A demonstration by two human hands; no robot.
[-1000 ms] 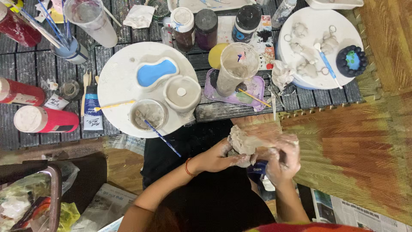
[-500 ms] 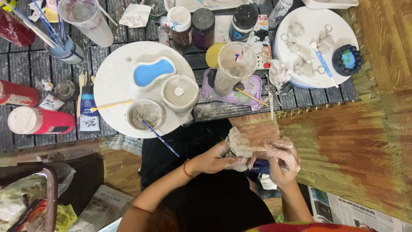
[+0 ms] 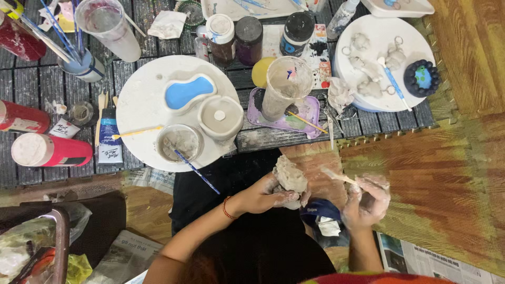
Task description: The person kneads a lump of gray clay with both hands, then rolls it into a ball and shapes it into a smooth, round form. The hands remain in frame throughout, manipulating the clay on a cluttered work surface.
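— Where is the clay lump (image 3: 291,178)?
— Lower centre of the frame, grasped in the left hand (image 3: 265,193).
— And the right hand (image 3: 366,201)?
— Just right of it, its grip clenched on a thin wooden stick (image 3: 336,176). The round white tray (image 3: 138,100) lies upper left.

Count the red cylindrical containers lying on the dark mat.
2 for certain, both at the mat's left edge: one red container above, one with its white end showing below. A third red object upper left is cut off.
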